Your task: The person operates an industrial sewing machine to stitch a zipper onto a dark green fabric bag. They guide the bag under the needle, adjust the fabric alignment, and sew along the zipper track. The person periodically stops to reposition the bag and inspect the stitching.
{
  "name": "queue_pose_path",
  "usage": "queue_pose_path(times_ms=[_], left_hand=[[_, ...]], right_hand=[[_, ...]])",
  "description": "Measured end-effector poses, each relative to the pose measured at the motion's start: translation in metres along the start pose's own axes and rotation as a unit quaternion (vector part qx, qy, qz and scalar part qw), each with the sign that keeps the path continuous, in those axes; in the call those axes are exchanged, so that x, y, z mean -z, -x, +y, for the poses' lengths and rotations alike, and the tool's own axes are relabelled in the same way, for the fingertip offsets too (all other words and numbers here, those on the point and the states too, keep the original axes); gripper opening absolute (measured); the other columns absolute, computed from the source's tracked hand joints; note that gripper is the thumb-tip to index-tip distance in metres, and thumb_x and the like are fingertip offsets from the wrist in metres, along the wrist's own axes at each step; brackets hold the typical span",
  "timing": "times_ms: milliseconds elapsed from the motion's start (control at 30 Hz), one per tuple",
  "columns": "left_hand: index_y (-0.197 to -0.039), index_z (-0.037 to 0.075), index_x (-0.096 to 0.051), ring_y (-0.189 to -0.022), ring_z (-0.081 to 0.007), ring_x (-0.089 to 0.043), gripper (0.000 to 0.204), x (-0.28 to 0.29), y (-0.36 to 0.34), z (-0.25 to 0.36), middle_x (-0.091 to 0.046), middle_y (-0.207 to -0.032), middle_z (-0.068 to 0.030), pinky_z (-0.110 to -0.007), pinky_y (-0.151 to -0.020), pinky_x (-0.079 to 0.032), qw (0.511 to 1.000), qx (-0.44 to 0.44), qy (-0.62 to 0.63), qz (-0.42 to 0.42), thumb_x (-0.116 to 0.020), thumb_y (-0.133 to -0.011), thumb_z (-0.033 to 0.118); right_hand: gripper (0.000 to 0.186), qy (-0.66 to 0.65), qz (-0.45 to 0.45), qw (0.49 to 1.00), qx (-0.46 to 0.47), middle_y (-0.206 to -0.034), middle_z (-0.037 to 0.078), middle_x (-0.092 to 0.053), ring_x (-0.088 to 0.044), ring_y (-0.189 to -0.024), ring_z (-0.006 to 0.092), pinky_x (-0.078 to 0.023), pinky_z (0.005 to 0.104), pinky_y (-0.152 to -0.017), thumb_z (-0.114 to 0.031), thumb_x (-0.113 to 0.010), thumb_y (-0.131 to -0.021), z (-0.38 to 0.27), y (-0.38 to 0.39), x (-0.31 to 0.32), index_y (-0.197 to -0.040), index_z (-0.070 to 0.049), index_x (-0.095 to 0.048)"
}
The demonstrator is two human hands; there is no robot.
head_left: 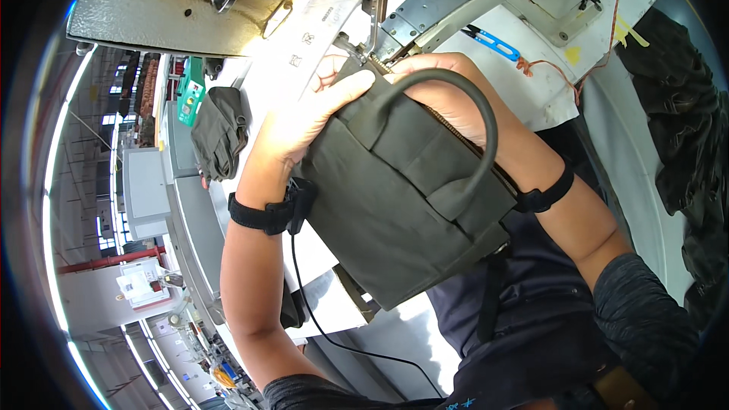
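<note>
A dark olive handbag [387, 205] with a rounded carry handle [492, 125] and a zipper along its right edge lies tilted between my hands. My left hand [330, 102] grips its upper left corner, thumb on top, close under the needle area of a sewing machine [370, 49]. My right hand [448, 95] holds the zipper edge from behind, reaching past the handle loop; part of its fingers is hidden by the bag. The bag's top corner meets the presser foot area; whether it lies under the foot I cannot tell.
Thread snips with blue handles [493, 44] lie on the machine table right of the needle, near an orange cord [566, 76]. Another dark bag [219, 133] rests at the left. Dark material [676, 106] hangs or lies at the far right. A black cable [342, 342] runs from my left wristband.
</note>
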State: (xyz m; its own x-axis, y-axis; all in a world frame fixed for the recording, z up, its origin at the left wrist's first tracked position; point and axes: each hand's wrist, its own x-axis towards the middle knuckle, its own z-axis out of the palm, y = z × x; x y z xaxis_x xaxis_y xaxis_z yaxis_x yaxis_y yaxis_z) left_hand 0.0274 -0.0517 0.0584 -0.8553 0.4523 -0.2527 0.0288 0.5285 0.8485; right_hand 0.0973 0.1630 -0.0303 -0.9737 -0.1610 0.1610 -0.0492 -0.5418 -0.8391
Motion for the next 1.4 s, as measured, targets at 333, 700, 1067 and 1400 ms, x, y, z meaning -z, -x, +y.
queue_pose_path(times_ms=[333,700,1067,1400], left_hand=[[-0.123,0.004,-0.067,-0.101,-0.0056,-0.063,0.03,-0.005,0.01,0.02,-0.072,-0.113,0.0014,-0.024,-0.095,-0.048,0.997,0.042,-0.07,-0.006,-0.07,-0.101,0.025],[-0.133,0.001,-0.065,-0.11,-0.0168,-0.064,0.05,-0.022,0.053,0.02,-0.072,-0.121,-0.0103,-0.031,-0.094,-0.049,0.95,-0.087,-0.267,0.133,-0.075,-0.096,0.034],[-0.134,0.004,-0.059,-0.133,-0.04,-0.052,0.061,-0.228,0.182,0.036,-0.059,-0.14,-0.0161,-0.05,-0.112,-0.04,0.865,-0.183,-0.388,0.259,-0.083,-0.079,0.011],[-0.101,0.016,-0.074,-0.086,-0.016,-0.07,0.031,-0.226,0.148,-0.005,-0.076,-0.099,0.0044,-0.031,-0.08,-0.044,0.718,-0.329,-0.398,0.468,-0.081,-0.076,0.0]], right_hand=[[0.024,0.139,0.028,0.989,-0.052,-0.091,0.001,-0.073,-0.064,-0.081,0.0044,-0.051,0.0211,-0.073,-0.018,-0.068,-0.103,-0.013,0.05,0.001,-0.11,0.005,-0.073],[0.031,0.098,0.009,0.987,-0.126,-0.065,-0.002,-0.06,-0.054,-0.05,0.0038,-0.04,0.0208,-0.046,-0.028,-0.07,-0.102,-0.037,0.12,0.022,-0.086,-0.001,-0.072],[0.031,0.144,-0.041,0.976,-0.157,-0.061,-0.001,-0.058,-0.046,-0.055,0.0032,-0.033,0.0241,-0.049,-0.027,-0.072,-0.098,-0.051,0.141,0.024,-0.081,0.0,-0.072],[0.036,0.039,0.036,0.98,-0.192,-0.058,-0.003,-0.052,-0.041,-0.049,0.0022,-0.031,0.0214,-0.045,-0.03,-0.069,-0.103,-0.041,0.151,-0.004,-0.085,0.001,-0.07]])
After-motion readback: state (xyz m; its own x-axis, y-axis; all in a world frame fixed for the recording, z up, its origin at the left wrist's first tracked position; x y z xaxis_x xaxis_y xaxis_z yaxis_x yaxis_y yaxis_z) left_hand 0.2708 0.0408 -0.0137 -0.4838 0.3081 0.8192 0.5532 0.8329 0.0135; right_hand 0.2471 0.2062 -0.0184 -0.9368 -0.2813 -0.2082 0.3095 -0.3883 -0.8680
